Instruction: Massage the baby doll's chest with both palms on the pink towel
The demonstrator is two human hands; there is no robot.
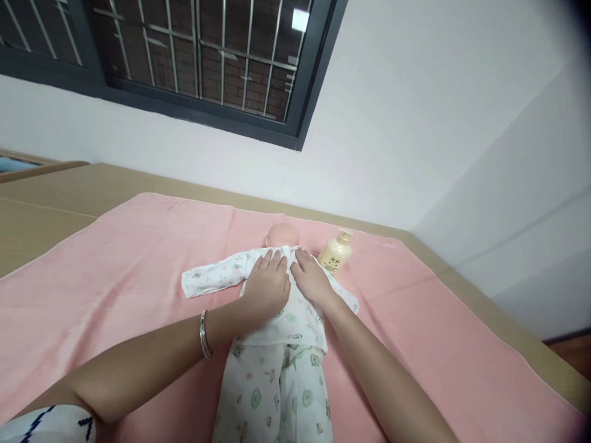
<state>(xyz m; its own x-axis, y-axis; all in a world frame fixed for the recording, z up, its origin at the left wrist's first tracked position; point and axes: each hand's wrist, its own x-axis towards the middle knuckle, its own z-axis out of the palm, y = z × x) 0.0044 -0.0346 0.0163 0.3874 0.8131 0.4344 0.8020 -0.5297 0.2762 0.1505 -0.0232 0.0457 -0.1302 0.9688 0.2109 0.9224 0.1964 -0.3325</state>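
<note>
A baby doll lies stretched out on a pink blanket, its bald head away from me. It wears a white long-sleeved top and matching trousers, both with small green and brown prints. My left hand rests flat on the left of the doll's upper body, fingers extended toward its shoulder. On the other side my right hand lies flat near the right shoulder, fingers also extended. Neither hand grips anything. Just beyond my right hand is a pale yellow pump bottle.
The blanket covers a wooden surface with bare edges showing at the back and right. A white wall rises behind it. Above is a dark-framed window with metal bars.
</note>
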